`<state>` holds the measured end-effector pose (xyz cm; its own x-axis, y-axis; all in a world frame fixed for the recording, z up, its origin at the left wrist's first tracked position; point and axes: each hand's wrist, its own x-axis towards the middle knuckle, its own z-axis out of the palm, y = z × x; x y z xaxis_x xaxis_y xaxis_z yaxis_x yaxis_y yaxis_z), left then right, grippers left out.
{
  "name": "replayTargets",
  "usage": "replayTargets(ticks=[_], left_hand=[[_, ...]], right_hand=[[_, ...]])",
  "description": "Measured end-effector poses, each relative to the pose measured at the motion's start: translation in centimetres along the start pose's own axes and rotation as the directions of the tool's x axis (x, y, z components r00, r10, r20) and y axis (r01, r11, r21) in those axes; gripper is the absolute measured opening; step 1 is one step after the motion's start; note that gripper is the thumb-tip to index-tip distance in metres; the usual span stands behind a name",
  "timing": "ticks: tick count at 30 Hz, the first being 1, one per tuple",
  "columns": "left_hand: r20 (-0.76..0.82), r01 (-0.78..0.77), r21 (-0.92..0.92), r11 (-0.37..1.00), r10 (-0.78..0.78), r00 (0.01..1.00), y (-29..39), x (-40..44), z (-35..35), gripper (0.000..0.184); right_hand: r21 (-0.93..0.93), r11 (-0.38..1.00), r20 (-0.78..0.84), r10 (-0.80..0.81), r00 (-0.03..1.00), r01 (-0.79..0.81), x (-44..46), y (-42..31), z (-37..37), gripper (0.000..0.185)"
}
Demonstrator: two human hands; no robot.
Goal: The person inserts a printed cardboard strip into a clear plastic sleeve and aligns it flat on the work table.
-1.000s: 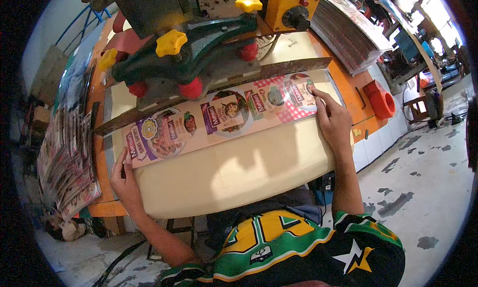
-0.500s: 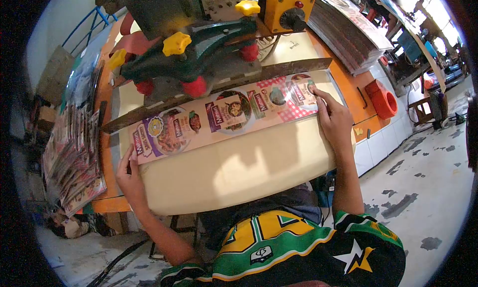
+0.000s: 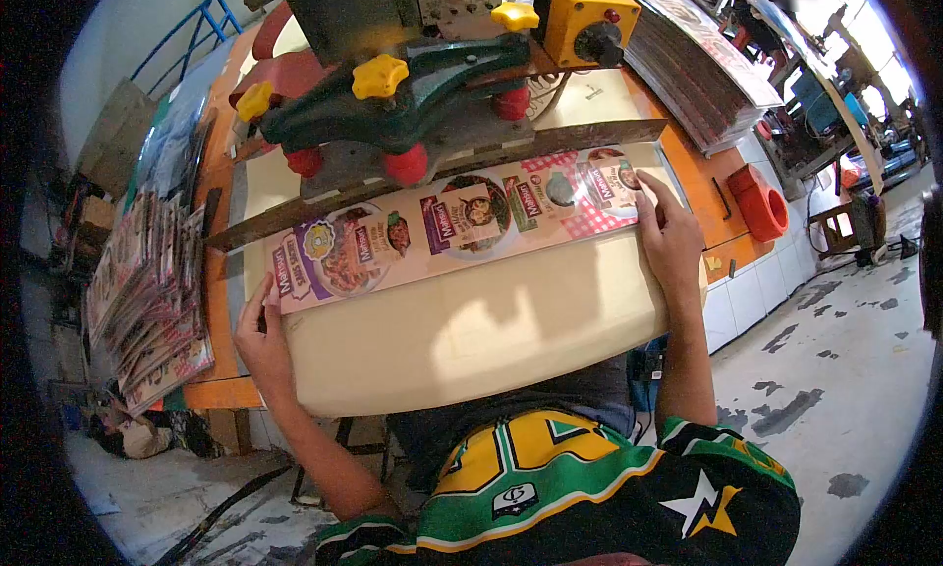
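A long printed sheet (image 3: 413, 234) with food pictures lies on a cream board (image 3: 471, 340), its far edge along a metal bar (image 3: 324, 208). My left hand (image 3: 265, 345) pinches the sheet's left end between thumb and fingers. At the right end my right hand (image 3: 671, 234) has its thumb and fingers closed on the sheet's edge. Just beyond the bar stands a dark green machine (image 3: 442, 84) with yellow star knobs and red feet.
A yellow control box (image 3: 586, 28) sits on the machine. Stacked printed sheets (image 3: 152, 301) lie at the left, and a tall stack (image 3: 688, 65) is at the back right. A red-orange holder (image 3: 756, 202) is at the right edge. A person is in the far background.
The view has shifted slightly, so machine and table appear a little further right. Both hands keep their hold at the sheet's ends.
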<state>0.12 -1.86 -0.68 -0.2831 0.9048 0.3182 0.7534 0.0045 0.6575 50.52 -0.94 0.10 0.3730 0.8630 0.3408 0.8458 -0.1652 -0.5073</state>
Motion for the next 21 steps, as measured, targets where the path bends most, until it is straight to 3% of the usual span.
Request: replayTargets(ticks=[4,6,10,12,15,18,20,21], left_hand=[[0.010,-0.016,0.025,1.000,0.016,1.000,-0.3,0.2,0.0,0.035],[0.003,-0.045,0.031,0.999,0.045,0.999,-0.3,0.2,0.2,0.035],[0.018,0.073,-0.051,0.996,-0.072,0.997,0.5,0.1,0.2,0.036],[0.032,0.107,-0.062,0.992,-0.106,0.994,0.4,0.3,0.0,0.036],[0.133,0.151,-0.068,0.986,-0.141,0.981,-0.6,1.3,-0.6,0.037],[0.211,0.249,-0.067,0.966,-0.231,0.950,-1.6,2.9,-0.4,0.039],[0.206,0.039,-0.198,0.979,0.003,0.979,-3.4,3.9,0.8,0.041],[0.206,0.038,-0.195,0.980,0.003,0.979,-2.9,4.0,0.7,0.041]], right_hand=[[0.049,0.998,-0.060,-0.030,0.998,0.033,0.2,0.1,0.0,0.036],[0.068,0.998,0.039,0.014,0.999,-0.016,0.3,-0.2,-0.5,0.038],[0.079,0.995,0.162,0.055,0.985,-0.068,1.4,0.0,-1.0,0.039],[0.279,0.957,0.174,0.034,0.984,-0.083,1.9,0.6,-0.6,0.040],[0.344,0.934,0.228,0.016,0.974,-0.096,2.9,1.1,-0.1,0.040],[0.184,0.983,0.248,-0.032,0.968,-0.014,3.9,1.0,-0.3,0.039],[0.177,0.984,0.223,-0.053,0.973,0.013,4.0,1.4,0.5,0.039],[0.165,0.986,0.193,-0.068,0.979,0.036,4.0,1.3,0.6,0.038]])
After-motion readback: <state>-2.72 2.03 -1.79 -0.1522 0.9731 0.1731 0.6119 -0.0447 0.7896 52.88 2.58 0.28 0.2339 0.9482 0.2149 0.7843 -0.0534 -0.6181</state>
